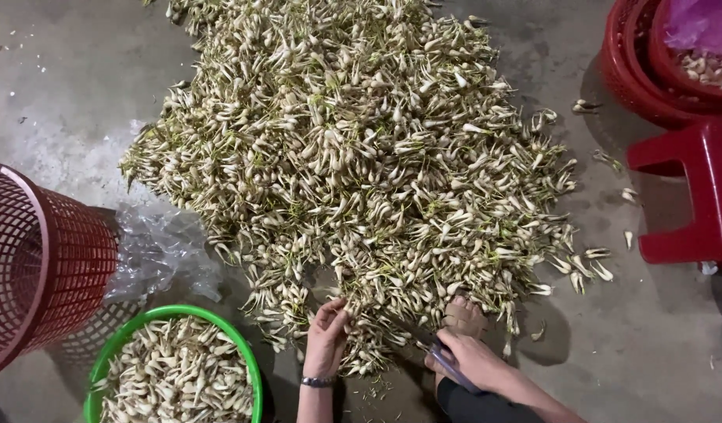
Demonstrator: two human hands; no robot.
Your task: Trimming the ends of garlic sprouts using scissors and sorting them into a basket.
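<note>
Head view looks straight down on a concrete floor (pixel 79 94) covered by a wide heap of small white bulbs (pixel 361 157) with thin roots and pale green shoots. At the near edge of the heap, the left hand (pixel 326 341) reaches in, its fingers (pixel 335 312) bent and close together on a few bulbs, apparently pinching them, though the exact grip is hard to make out. The right hand (pixel 471 356) is closed around the handle of a knife (pixel 424 338), whose blade points toward the left hand, low over the bulbs. A bare foot (pixel 464 315) rests just beside the right hand, touching the edge of the heap.

A green basin (pixel 247 368) at the lower left is well filled with cleaner-looking bulbs, so some of the trimming seems done. Judging by the size of the heap, far more is left than finished. A red mesh basket (pixel 55 258) lies on its side near the basin, with crumpled clear plastic (pixel 161 251) next to it. On the right stand a red stool (pixel 690 188) and stacked red baskets (pixel 635 70) holding more bulbs under a pink bag (pixel 702 23). A few loose bulbs lie scattered near the stool.
</note>
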